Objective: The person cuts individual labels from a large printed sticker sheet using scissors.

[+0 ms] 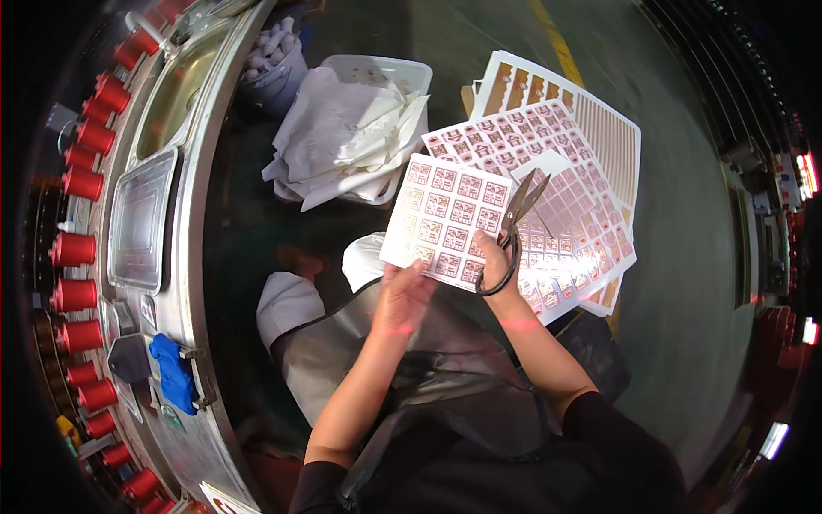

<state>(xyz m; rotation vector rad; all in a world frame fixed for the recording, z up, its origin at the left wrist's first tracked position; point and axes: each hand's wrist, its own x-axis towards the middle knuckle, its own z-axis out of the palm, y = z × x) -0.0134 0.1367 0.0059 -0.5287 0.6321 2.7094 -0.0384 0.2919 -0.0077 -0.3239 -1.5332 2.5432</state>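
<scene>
A cut piece of printed decal sheet [447, 221], white with rows of square reddish-brown motifs, lies above my lap. My left hand [404, 295] pinches its lower edge between thumb and fingers. In my right hand [497, 265] is a pair of scissors [519, 210] with dark handles, its blades spread a little and pointing up and right. My right thumb rests at the sheet's right edge. Beyond it, larger printed sheets [514, 133] with similar motifs lie in a fanned stack, and a smaller pale piece [556, 193] lies on top.
A translucent plastic tub [377, 67] heaped with crumpled white paper [342, 128] stands ahead. Beside it is a bucket [278, 81] of pale objects. Along my left runs a metal bench with a sink [184, 94], a clear tray [144, 218], a blue cloth [174, 373] and several red knobs [73, 248].
</scene>
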